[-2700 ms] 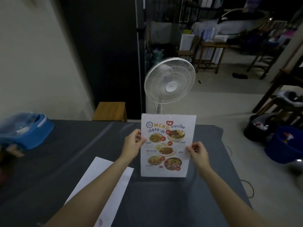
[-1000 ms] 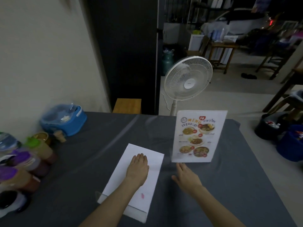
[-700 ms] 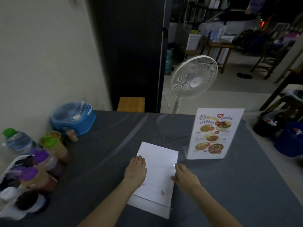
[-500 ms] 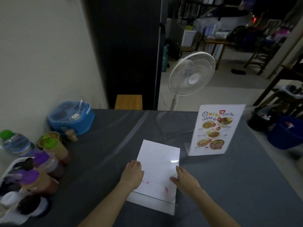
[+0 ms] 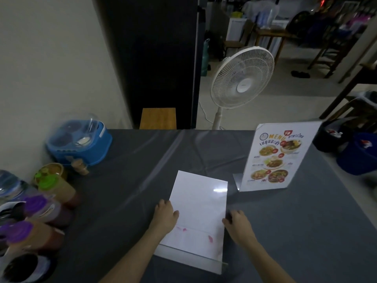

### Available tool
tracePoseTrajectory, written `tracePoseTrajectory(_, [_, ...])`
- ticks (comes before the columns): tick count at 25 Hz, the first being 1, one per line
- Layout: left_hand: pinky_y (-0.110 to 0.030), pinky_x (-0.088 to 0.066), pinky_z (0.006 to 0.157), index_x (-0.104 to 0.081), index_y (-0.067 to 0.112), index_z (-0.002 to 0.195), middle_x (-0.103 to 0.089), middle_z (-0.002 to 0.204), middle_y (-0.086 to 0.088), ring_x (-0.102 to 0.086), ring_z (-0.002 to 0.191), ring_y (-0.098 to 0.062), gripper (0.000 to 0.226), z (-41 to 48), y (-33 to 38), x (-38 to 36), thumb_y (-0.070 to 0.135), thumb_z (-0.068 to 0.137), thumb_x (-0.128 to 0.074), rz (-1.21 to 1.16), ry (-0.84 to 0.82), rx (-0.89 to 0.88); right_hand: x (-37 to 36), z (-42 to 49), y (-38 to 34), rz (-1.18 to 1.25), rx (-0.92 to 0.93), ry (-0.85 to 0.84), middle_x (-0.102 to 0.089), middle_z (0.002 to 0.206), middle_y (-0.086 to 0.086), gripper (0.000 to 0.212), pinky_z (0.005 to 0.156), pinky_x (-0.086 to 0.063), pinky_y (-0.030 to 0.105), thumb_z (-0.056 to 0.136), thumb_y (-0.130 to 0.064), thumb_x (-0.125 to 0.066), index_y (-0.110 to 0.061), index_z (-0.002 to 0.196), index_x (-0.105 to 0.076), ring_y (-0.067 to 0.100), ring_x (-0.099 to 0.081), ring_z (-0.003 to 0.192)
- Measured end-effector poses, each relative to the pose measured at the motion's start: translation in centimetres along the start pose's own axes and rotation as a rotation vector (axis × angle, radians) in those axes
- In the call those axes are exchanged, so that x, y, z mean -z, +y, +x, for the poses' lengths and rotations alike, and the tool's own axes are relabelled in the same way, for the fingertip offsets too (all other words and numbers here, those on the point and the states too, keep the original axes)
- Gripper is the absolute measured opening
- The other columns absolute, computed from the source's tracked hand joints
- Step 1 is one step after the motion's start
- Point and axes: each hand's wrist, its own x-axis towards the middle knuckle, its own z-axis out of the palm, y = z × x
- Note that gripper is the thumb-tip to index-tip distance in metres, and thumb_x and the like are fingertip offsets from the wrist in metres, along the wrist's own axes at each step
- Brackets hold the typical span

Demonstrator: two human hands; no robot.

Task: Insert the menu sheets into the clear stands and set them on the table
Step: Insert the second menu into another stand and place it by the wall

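A second clear stand [image 5: 199,211] lies flat on the grey table [image 5: 126,180], white back of a sheet showing inside it, its base edge nearest me. My left hand [image 5: 165,216] grips its left edge and my right hand [image 5: 237,223] grips its right edge. A filled stand with the colourful menu sheet [image 5: 275,158] stands upright to the right, a little beyond my right hand.
Sauce bottles with purple and green caps [image 5: 38,209] crowd the table's left edge, with a blue condiment caddy [image 5: 79,141] behind them. A white pedestal fan [image 5: 240,78] stands past the table's far edge. Blue and black buckets [image 5: 359,154] sit on the floor at right.
I set the filled menu stand upright on the right, let it go, and brought both hands to the flat stand, sliding from its face to its side edges.
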Motion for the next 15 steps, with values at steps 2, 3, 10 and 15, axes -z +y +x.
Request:
tracePoseTrajectory(2, [-0.035,-0.034,0.107,-0.047,0.001,0.123,-0.041,0.135,-0.017,-0.043,0.125,-0.029,0.04,0.4,0.1,-0.1,0.031,0.098,-0.045,-0.025,0.012,0.03,-0.5,0.6,-0.2,0.03,-0.008,0.036,-0.055,0.109,0.01,0.024,0.08,-0.044,0.027,0.09,-0.022,-0.056,-0.003,0.105,-0.058,0.022,-0.056,0.089])
tracePoseTrajectory(3, [-0.035,-0.034,0.107,-0.047,0.001,0.122,-0.041,0.135,-0.016,-0.043,0.124,-0.029,0.039,0.6,0.2,-0.1,0.031,0.098,-0.045,-0.038,0.02,0.04,-0.8,1.1,-0.3,0.048,-0.017,0.063,-0.056,0.105,0.012,0.02,0.075,-0.044,0.027,0.089,-0.021,-0.056,-0.003,0.098,-0.059,0.021,-0.053,0.083])
tracePoseTrajectory(10, [-0.035,-0.037,0.104,-0.04,0.007,0.131,-0.036,0.136,-0.013,-0.038,0.124,-0.028,0.047,0.4,0.2,-0.7,0.036,0.095,-0.049,-0.091,0.017,0.052,-2.2,2.7,-0.8,0.332,-0.237,0.225,-0.062,0.078,0.01,0.016,0.066,-0.047,0.033,0.086,-0.022,-0.056,-0.007,0.08,-0.059,0.026,-0.058,0.073])
tracePoseTrajectory(15, [-0.038,-0.037,0.107,-0.031,0.009,0.139,-0.029,0.139,-0.015,-0.032,0.13,-0.032,0.059,0.2,0.7,0.3,0.039,0.092,-0.05,-0.097,-0.117,0.066,-1.8,2.8,-1.2,0.652,-0.401,0.259,-0.063,0.098,0.016,0.041,0.08,-0.049,0.04,0.092,-0.037,-0.047,0.001,0.102,-0.061,0.033,-0.06,0.091])
